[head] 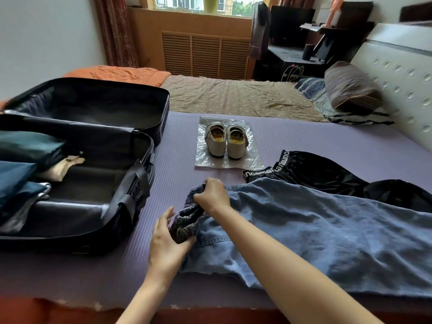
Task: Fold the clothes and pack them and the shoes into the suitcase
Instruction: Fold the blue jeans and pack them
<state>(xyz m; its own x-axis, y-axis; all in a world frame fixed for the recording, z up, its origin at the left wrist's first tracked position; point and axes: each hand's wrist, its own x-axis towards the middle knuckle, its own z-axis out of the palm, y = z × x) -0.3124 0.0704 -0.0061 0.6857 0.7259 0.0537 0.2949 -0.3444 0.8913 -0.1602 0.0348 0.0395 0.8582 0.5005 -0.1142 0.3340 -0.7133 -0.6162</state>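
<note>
A blue denim garment (pixel 315 230) lies spread on the purple mat (pixel 177 169), its gathered elastic waistband (pixel 187 218) bunched at the left end. My right hand (pixel 214 192) grips the top of that waistband. My left hand (pixel 166 239) holds its lower part between thumb and fingers. Black shorts (pixel 332 171) with a lettered waistband lie behind the denim. A pair of white shoes (pixel 225 142) stands on a clear plastic sheet (pixel 252 157) further back. The open black suitcase (pixel 131 183) sits at the left with folded dark clothes (pixel 21 174) in its near half.
A brown bedsheet (pixel 233 97) and an orange blanket (pixel 117 73) lie beyond the mat. A grey pillow (pixel 350 87) leans near the white headboard (pixel 397 73) at the right. The mat's front edge (pixel 93 302) runs just below my arms.
</note>
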